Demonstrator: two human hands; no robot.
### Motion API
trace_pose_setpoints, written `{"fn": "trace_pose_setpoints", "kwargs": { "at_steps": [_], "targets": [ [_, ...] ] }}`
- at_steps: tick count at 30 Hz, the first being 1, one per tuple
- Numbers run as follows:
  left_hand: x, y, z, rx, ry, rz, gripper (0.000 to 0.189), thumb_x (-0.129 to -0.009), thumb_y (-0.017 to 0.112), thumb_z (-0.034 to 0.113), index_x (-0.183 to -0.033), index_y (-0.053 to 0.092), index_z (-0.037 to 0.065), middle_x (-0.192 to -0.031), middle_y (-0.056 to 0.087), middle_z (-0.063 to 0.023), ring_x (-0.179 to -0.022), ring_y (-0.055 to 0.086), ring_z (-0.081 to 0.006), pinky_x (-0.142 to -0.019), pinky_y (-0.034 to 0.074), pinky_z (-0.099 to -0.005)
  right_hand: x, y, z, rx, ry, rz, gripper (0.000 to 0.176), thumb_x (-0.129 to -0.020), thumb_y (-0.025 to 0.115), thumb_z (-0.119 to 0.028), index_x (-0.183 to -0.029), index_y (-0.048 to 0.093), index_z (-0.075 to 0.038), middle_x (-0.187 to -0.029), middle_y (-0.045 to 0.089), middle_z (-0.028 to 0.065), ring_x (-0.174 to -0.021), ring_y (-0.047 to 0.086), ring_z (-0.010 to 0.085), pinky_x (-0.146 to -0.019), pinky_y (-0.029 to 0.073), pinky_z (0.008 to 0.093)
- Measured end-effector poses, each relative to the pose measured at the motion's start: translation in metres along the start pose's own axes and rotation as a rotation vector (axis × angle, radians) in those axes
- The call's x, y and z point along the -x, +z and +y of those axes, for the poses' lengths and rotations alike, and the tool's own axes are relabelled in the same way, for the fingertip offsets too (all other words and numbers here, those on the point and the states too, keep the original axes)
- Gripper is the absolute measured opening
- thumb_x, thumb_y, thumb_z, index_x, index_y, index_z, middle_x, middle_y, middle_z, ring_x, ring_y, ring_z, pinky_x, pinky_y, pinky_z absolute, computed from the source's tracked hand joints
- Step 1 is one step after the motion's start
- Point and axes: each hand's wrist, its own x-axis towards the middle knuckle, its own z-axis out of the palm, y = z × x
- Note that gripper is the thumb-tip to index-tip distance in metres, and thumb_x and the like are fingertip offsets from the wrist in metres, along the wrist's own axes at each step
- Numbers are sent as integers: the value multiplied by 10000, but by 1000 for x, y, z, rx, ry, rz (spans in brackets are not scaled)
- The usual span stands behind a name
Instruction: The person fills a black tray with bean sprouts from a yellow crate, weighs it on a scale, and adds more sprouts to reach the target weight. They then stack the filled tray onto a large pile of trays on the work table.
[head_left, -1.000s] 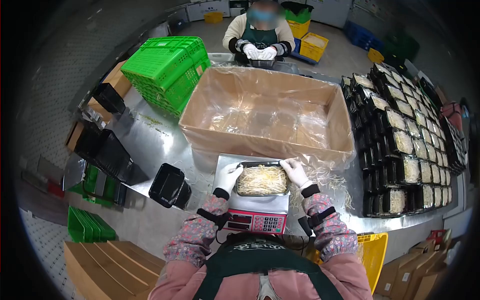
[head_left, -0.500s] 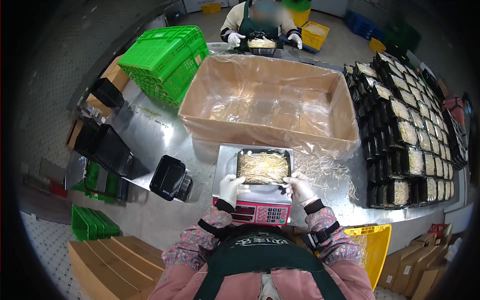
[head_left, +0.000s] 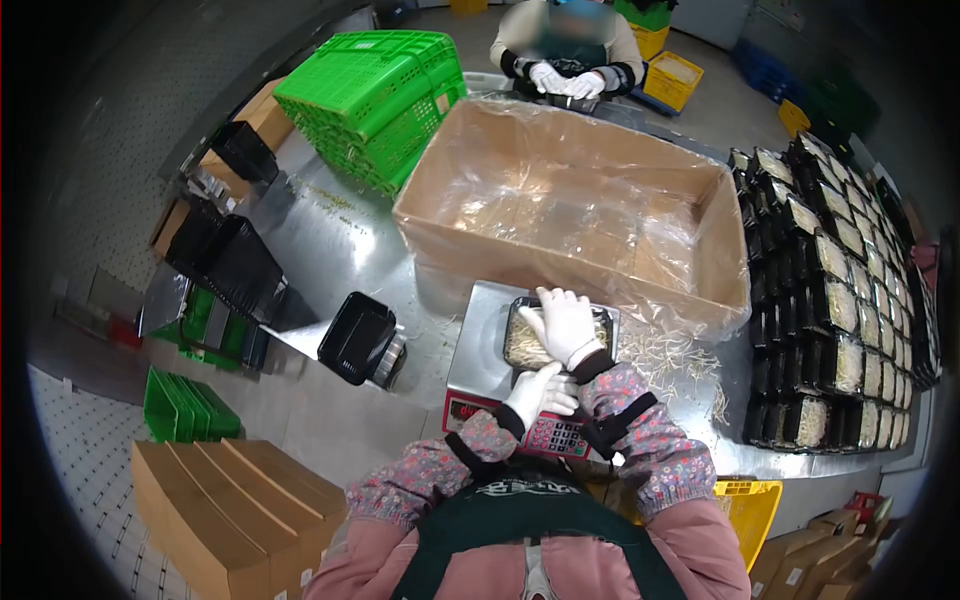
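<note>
Carton (head_left: 560, 265) behind scale (head_left: 480, 352) — loose sprouts (head_left: 672, 362) right; tub (head_left: 357, 335) left.

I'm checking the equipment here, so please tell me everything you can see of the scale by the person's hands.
The scale stands on the metal-looking table, near the cardboard box. It has a flat silvery platform and a red front panel with dark and red keys and a lit red display, its reading illegible. On the platform sits a black tray of sprouts, under the right hand. The left hand hides part of the scale; whether it touches it is unclear.
</note>
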Motion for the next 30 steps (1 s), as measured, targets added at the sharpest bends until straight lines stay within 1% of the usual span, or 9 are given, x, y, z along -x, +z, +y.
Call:
{"fn": "trace_pose_setpoints", "kwargs": {
  "at_steps": [5, 6, 10, 13, 17, 19, 21, 27, 30],
  "targets": [
    [6, -3, 3, -160, 31, -3, 464, -976, 527, 336, -1132, 563, -100, -977, 676, -186, -800, 696, -288, -711, 581, -366, -11, -11, 26, -373, 56, -258, 455, -947, 501, -445, -1113, 647, -47, -1032, 674, 175, -979, 633, 341, -870, 462, 431],
    [8, -13, -2, -350, 120, -23, 443, -988, 516, 321, -1175, 567, -77, -1026, 685, -152, -839, 694, -255, -740, 567, -328, -11, -28, 38, -479, 164, -463, 468, -961, 486, -442, -1171, 624, -48, -1112, 661, 189, -1057, 616, 350, -931, 453, 393],
    [44, -22, 6, -1702, 868, -121, 507, -910, 569, 315, -1323, 506, 28, -1367, 469, -205, -1322, 370, -383, -1077, 305, -491, 46, -18, 111, -683, 214, -333, 466, -926, 574, -430, -1082, 669, -1, -1004, 692, 184, -948, 656, 293, -848, 485, 376],
    [42, -46, 10, -1928, 896, -143, 611, -903, 578, 334, -1395, 411, 11, -1421, 425, -202, -1360, 326, -388, -1112, 232, -533, 105, -27, 121, -1013, 410, -276, 315, -902, 661, -246, -1051, 666, 32, -851, 663, 40, -805, 560, 93, -741, 469, 261],
    [43, -62, 69, -1976, 779, 291, 790, -819, 654, 426, -1403, 355, -14, -1461, 326, -278, -1362, 277, -450, -1101, 222, -557, 183, -73, 148, -956, 607, -35, 241, -884, 670, -175, -1005, 667, 33, -727, 597, -28, -652, 498, 36, -571, 406, 222],
    [27, -85, 75, -2034, 689, 259, 888, -827, 604, 541, -1463, 287, 9, -1517, 251, -251, -1426, 172, -420, -1146, 155, -542, 201, -100, 150, -962, 790, -79, 182, -885, 669, -139, -984, 672, 14, -763, 623, -24, -676, 531, 31, -597, 433, 212],
    [-13, -99, 103, -2055, 716, 556, 898, -840, 572, 571, -1463, 277, -5, -1518, 228, -271, -1419, 164, -444, -1137, 155, -564, 257, -115, 168, -1143, 829, 100, 155, -883, 665, -120, -975, 673, 5, -816, 660, -10, -704, 573, 52, -669, 469, 205],
    [-78, 8, 45, -2261, 848, 219, 885, -847, 554, 581, -1460, 295, -2, -1505, 256, -278, -1404, 175, -475, -1096, 162, -631, 319, -148, 153, -1023, 968, 206, 213, -876, 691, -167, -1014, 660, -8, -830, 643, -28, -715, 552, 43, -664, 457, 199],
    [-90, 68, -15, -2191, 933, -350, 839, -863, 551, 554, -1456, 315, 9, -1486, 314, -260, -1406, 217, -429, -1099, 175, -616, 336, -176, 147, -1046, 990, 364, 233, -871, 682, -142, -1057, 642, -8, -874, 652, -4, -796, 580, 64, -732, 476, 230]
  ]
}}
